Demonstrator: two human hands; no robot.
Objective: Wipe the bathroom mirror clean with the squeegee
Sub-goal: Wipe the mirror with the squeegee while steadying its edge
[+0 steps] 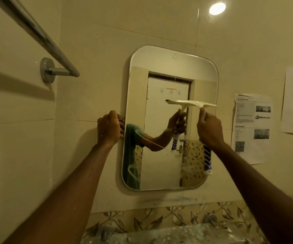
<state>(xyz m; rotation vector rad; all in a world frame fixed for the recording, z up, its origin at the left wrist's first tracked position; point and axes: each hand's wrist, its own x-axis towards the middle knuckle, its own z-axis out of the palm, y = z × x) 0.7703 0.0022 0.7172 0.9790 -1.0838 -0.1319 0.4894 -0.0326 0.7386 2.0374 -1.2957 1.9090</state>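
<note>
Mirror [161, 155] on far wall; towel rail [36, 35] to its left, papers [251, 127] to its right, tap [210, 219] below, squeegee [191, 103] against its right half.

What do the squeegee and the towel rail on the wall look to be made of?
Squeegee: cream head, probably moulded plastic, smooth with a slight sheen; its handle end below the right hand shows a blue and white pattern, material unclear. Towel rail: looks like polished metal, likely chrome or steel, given its grey shine and bright highlights along the rod.
</note>
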